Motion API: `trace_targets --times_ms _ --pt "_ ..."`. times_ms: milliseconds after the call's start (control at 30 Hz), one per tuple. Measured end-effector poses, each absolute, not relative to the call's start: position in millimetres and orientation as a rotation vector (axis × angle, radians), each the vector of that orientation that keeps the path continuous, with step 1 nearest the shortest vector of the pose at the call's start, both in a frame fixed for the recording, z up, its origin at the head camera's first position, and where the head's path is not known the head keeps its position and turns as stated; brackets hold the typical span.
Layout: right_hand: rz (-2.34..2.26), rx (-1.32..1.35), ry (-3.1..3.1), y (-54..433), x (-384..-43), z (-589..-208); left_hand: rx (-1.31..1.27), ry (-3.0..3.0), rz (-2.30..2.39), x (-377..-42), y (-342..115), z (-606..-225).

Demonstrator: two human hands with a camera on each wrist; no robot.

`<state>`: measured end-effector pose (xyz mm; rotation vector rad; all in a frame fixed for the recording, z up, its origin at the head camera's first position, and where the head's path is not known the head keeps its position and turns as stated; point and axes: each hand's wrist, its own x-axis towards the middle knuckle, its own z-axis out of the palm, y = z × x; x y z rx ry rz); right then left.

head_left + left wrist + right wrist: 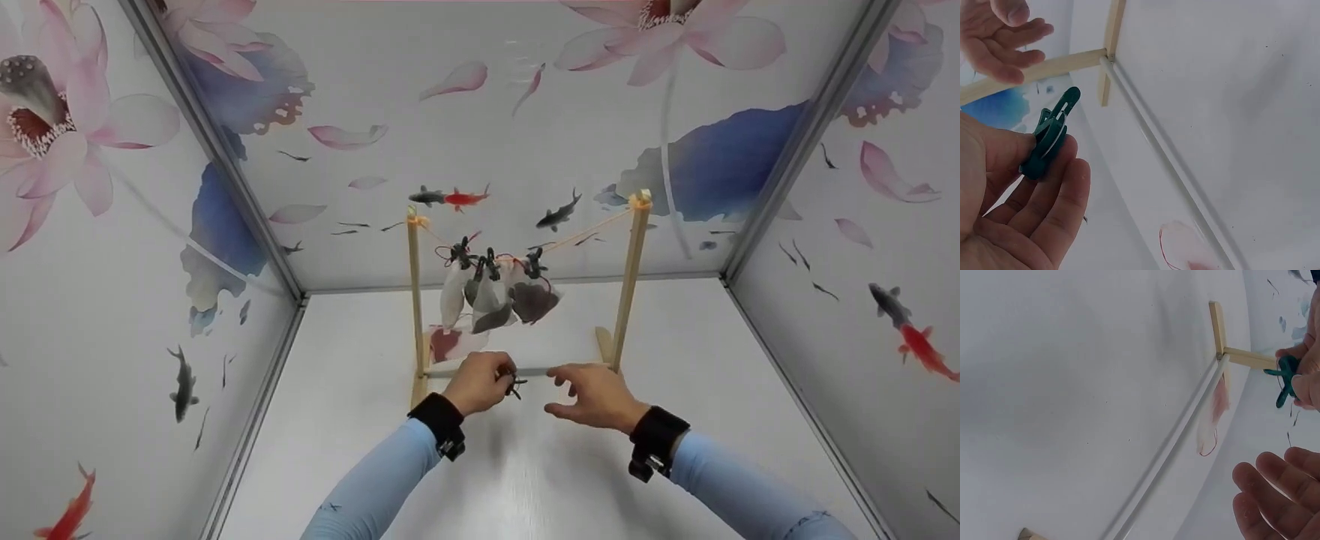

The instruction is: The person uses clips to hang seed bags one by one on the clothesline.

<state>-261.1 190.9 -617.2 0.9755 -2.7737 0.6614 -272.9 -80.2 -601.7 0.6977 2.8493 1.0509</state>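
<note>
My left hand [480, 381] pinches a dark green clothespin [1044, 143] between thumb and fingers, its two handle ends pointing outward in the left wrist view. Facing it a short way to the right, my right hand [596, 394] has loosely bent, spread fingers with nothing in them. Beyond both hands, several small drawstring mesh bags [534, 301] hang from a string [589, 231], held by dark clips [491, 264]. Another mesh bag, with reddish contents and a red cord [1220, 402], lies low behind the rack's white bottom rod [1171, 444].
The string is tied between two upright wooden posts [631, 281] [416, 292], which stand on wooden feet [604, 345] on the white table [360, 465]. Panels printed with lotus flowers and fish [465, 142] enclose the back and both sides, framed in grey metal strips [259, 409].
</note>
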Motion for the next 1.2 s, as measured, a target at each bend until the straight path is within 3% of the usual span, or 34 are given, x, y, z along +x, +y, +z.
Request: trace_targets --times_ms 267,667,900,1067,1200 --pt "0.605 0.990 -2.808 176 -267 -627 0.738 2.794 1.100 -277 -55 -605" --pt "0.653 1.052 -2.674 179 -267 -633 0.557 2.597 1.395 -281 -55 -611" --pt "0.608 1.068 -2.663 186 -269 -639 0.584 2.951 0.824 -297 -70 -626" --pt "0.602 1.049 -2.698 203 -265 -644 0.467 3.041 0.295 -321 -96 -662" --pt "0.623 1.050 -2.697 214 -260 -647 0.311 2.961 0.150 -332 -110 -680"
